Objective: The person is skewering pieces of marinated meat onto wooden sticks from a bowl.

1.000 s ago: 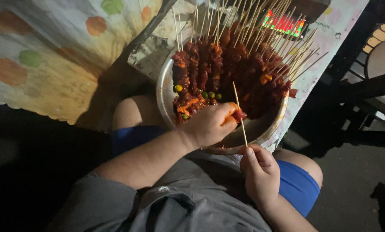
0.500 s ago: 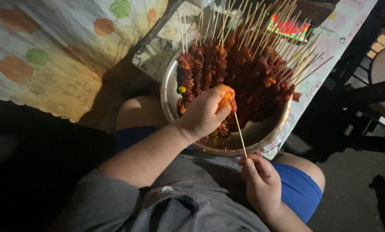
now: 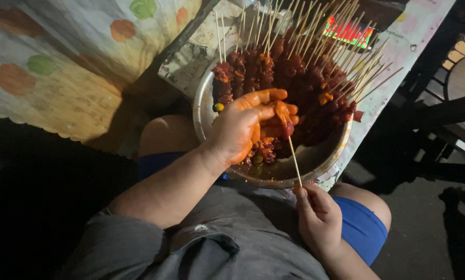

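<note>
Here the left hand (image 3: pixel 243 127), smeared orange with marinade, curls its fingers around a piece of red meat (image 3: pixel 283 116) above the round metal bowl (image 3: pixel 204 111), which rests across the person's lap at the edge of a table covered with a patterned cloth (image 3: pixel 61 62). The right hand (image 3: pixel 315 215) pinches the lower end of a thin wooden skewer (image 3: pixel 295 162) between thumb and fingertips, just beside the near rim, with the stick's upper end reaching the meat in the left hand. Behind them, the bowl is heaped with finished skewers (image 3: pixel 295 67), their bare sticks fanning away from the person.
</note>
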